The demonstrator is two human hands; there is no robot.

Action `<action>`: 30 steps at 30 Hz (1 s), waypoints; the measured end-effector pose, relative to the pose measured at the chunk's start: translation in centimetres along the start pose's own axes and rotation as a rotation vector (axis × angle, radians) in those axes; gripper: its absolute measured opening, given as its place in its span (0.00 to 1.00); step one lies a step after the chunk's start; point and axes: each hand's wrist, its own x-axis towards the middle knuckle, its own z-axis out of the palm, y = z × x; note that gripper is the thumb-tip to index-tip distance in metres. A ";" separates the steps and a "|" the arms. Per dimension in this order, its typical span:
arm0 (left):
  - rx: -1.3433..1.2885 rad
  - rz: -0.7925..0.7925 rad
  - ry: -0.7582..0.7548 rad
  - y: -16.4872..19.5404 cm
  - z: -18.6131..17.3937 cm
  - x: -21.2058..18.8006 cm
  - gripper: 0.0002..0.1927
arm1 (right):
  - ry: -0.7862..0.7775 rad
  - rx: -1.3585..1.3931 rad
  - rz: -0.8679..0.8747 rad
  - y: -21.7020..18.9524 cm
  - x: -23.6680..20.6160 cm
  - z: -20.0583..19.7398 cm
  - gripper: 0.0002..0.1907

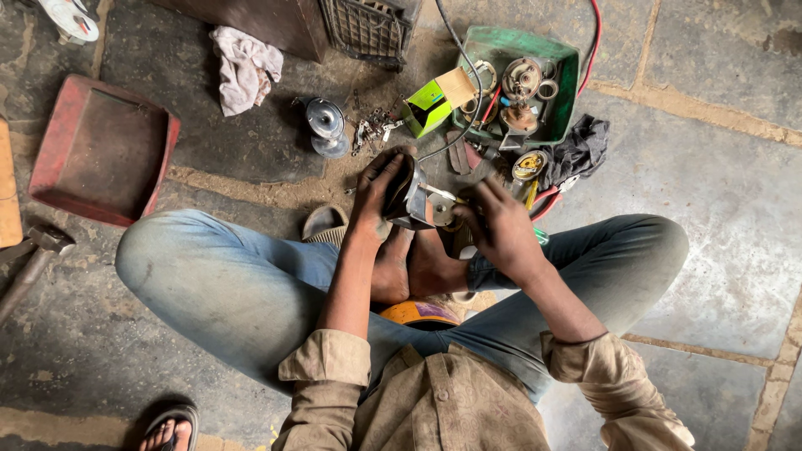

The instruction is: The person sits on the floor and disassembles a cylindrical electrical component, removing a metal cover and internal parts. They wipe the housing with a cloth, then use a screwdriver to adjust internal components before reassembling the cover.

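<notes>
A: While the person sits cross-legged on the stone floor [718, 192], what do the hands hold?

B: Left hand [378, 188] is curled around a dark metal part [415, 199], steadying it over the bare feet. Right hand [493, 224] has its fingers closed at the part's pale end; whether they pinch anything is hidden.

A: Advice?

B: Probably brace it against the feet. Beyond lie a green tray [566, 63] of rings and a green box [436, 102].

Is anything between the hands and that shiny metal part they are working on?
No, nothing visible. The left hand grips the shiny round metal motor part directly, and the right hand touches its other side. The green plastic tray lies beyond them.
</notes>
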 end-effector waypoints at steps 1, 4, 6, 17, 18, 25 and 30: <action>-0.008 -0.002 0.000 0.0 -0.1 0.0 0.10 | -0.011 -0.009 -0.003 0.0 0.0 0.1 0.09; -0.030 -0.007 -0.003 -0.3 -0.4 0.2 0.10 | -0.018 -0.032 -0.003 0.1 0.1 0.1 0.06; -0.032 0.009 -0.010 -0.5 -0.6 0.4 0.10 | 0.023 -0.032 -0.008 0.1 0.1 0.1 0.08; -0.018 0.008 0.012 -0.8 -0.7 0.7 0.10 | 0.039 -0.108 -0.002 -0.1 0.8 0.5 0.10; -0.007 0.009 0.013 -0.8 -0.5 0.6 0.10 | 0.046 -0.099 0.061 -0.2 0.8 0.5 0.10; -0.067 -0.007 -0.036 0.2 -0.2 0.0 0.10 | -0.021 -0.030 -0.015 -0.3 1.0 0.1 0.10; -0.101 -0.034 -0.009 0.1 -0.1 0.1 0.10 | -0.006 0.040 -0.056 -0.2 0.8 0.4 0.08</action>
